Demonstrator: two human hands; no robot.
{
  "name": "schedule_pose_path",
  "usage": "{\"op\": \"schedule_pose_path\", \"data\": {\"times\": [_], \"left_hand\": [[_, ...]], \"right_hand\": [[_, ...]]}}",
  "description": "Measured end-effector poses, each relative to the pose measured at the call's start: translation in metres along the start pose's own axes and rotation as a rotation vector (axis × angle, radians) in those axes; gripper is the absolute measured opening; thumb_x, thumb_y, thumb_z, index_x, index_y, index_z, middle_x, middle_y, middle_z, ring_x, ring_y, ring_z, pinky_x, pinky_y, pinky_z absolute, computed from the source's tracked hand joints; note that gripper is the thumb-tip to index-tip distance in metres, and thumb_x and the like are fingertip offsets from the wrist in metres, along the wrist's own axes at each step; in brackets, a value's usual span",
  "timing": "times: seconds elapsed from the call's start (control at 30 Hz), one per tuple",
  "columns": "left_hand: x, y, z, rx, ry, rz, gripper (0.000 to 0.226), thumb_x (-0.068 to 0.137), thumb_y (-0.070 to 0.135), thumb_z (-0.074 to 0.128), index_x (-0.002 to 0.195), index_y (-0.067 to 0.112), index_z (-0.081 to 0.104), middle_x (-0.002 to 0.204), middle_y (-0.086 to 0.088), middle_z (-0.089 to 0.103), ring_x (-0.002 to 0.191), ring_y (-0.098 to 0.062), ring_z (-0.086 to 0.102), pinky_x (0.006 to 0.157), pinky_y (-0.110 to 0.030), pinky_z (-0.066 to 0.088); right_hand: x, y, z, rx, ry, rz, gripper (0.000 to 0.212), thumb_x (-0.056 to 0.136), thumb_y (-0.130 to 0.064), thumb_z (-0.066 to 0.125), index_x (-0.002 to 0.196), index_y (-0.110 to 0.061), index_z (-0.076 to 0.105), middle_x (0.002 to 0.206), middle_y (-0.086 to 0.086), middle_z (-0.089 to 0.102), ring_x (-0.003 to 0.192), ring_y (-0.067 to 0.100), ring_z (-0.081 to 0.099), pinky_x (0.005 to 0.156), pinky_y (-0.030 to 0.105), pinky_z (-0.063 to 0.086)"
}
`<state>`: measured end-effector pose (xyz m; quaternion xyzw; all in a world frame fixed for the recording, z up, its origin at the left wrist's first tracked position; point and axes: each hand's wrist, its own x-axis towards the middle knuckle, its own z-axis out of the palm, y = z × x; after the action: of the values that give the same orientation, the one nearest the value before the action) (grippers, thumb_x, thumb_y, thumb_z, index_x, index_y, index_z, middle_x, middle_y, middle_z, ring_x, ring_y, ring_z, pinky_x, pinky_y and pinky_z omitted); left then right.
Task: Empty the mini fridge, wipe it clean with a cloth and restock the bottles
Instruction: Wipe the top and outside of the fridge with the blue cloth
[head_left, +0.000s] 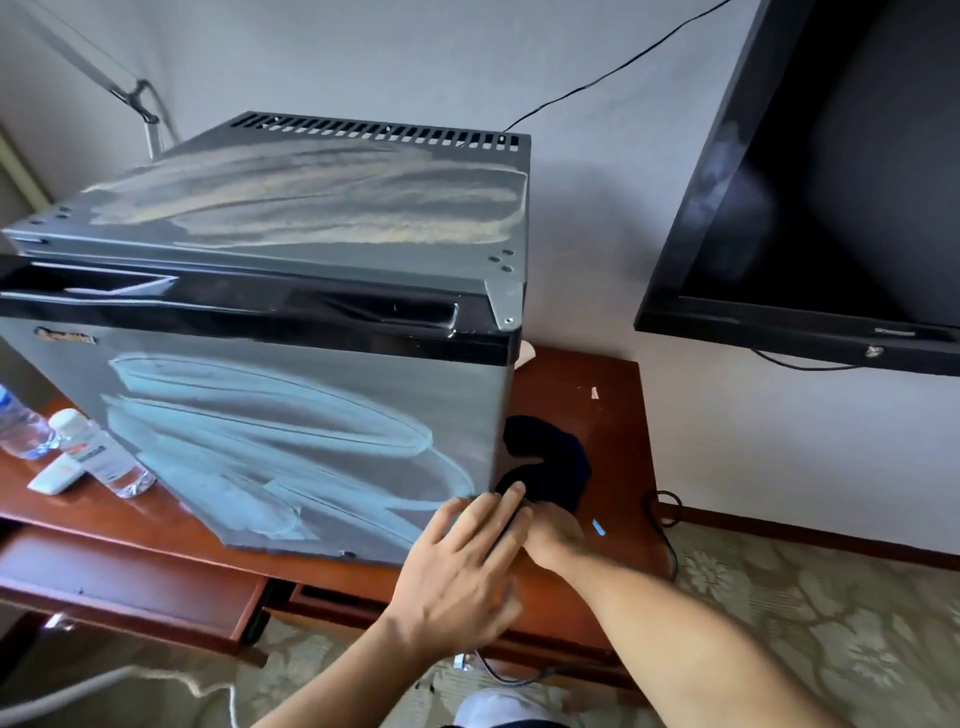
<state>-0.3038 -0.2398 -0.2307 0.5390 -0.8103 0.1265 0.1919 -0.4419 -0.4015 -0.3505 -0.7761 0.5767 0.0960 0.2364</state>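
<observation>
The mini fridge stood closed on the tabletop, a boxy cabinet with a matte grey metal top, a slotted vent strip along its rear edge and a glossy black band across the head of the door. Pale curved wipe streaks marked both the top panel and the smooth door face.

The left hand lay at the lower right corner of the fridge door, fingers straight and spread, fingertips reaching the corner edge and overlapping the right hand; it held nothing. The right hand lay just beyond those fingertips, low on the tabletop beside the fridge's right side. Its fingers were hidden behind the left hand and the cloth, so whether it gripped the cloth could not be determined.

The cloth, dark, soft and bunched into a curled shape, lay on the tabletop directly ahead of the right hand, touching it and pressed close to the fridge's right side.

Well to the left of both hands, beyond the fridge door, two clear plastic bottles rested on the polished reddish wood: one lying tilted with a white cap, one upright at the frame edge. A small white flat object lay just beside the tilted bottle.

A black flat screen hung on the wall up and to the right of the hands.
</observation>
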Motion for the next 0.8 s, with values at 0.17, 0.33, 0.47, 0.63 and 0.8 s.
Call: {"op": "schedule_pose_path", "data": {"times": [0.17, 0.33, 0.47, 0.63, 0.8], "left_hand": [[-0.003, 0.001, -0.016, -0.02, -0.036, -0.013, 0.065, 0.077, 0.032, 0.064, 0.138, 0.009, 0.062, 0.156, -0.014, 0.048, 0.133, -0.032, 0.052, 0.106, -0.045, 0.045], [-0.012, 0.001, -0.044, -0.024, -0.009, -0.148, 0.07, 0.082, 0.034, 0.065, 0.147, 0.009, 0.052, 0.152, -0.008, 0.053, 0.12, -0.036, 0.059, 0.094, -0.045, 0.054], [-0.011, -0.002, -0.082, -0.142, 0.019, -0.236, 0.078, 0.086, 0.044, 0.062, 0.154, 0.01, 0.041, 0.153, -0.009, 0.05, 0.126, -0.029, 0.058, 0.096, -0.042, 0.054], [0.005, -0.001, -0.145, -0.494, 0.11, -0.218, 0.098, 0.088, 0.069, 0.059, 0.162, 0.016, 0.022, 0.166, 0.0, 0.031, 0.15, -0.015, 0.032, 0.12, -0.026, 0.03], [0.036, 0.003, -0.184, -1.224, 0.006, -0.352, 0.119, 0.069, 0.063, 0.088, 0.159, 0.029, 0.018, 0.163, 0.008, 0.033, 0.15, -0.006, 0.034, 0.12, -0.032, 0.032]], "right_hand": [[-0.027, -0.006, -0.026, 0.157, 0.182, -0.042, 0.018, 0.087, -0.037, 0.056, 0.105, -0.035, 0.058, 0.095, -0.008, 0.071, 0.087, 0.021, 0.069, 0.067, 0.029, 0.052], [-0.095, -0.026, -0.129, 0.478, 0.625, -0.048, 0.019, 0.073, -0.024, 0.075, 0.077, -0.023, 0.057, 0.072, -0.004, 0.067, 0.069, 0.022, 0.063, 0.06, 0.032, 0.044], [-0.184, -0.048, -0.212, 0.876, 0.827, -0.21, 0.02, 0.069, -0.005, 0.07, 0.07, -0.021, 0.058, 0.064, -0.006, 0.056, 0.059, 0.011, 0.047, 0.059, 0.031, 0.036], [-0.296, -0.122, -0.289, 0.946, 0.947, -0.501, 0.029, 0.076, 0.01, 0.07, 0.071, -0.016, 0.057, 0.075, 0.003, 0.058, 0.069, 0.014, 0.051, 0.065, 0.027, 0.04], [-0.375, -0.191, -0.315, 1.145, 0.886, -0.706, 0.024, 0.076, 0.001, 0.07, 0.073, -0.019, 0.057, 0.079, 0.005, 0.059, 0.076, 0.02, 0.052, 0.072, 0.033, 0.042]]}}
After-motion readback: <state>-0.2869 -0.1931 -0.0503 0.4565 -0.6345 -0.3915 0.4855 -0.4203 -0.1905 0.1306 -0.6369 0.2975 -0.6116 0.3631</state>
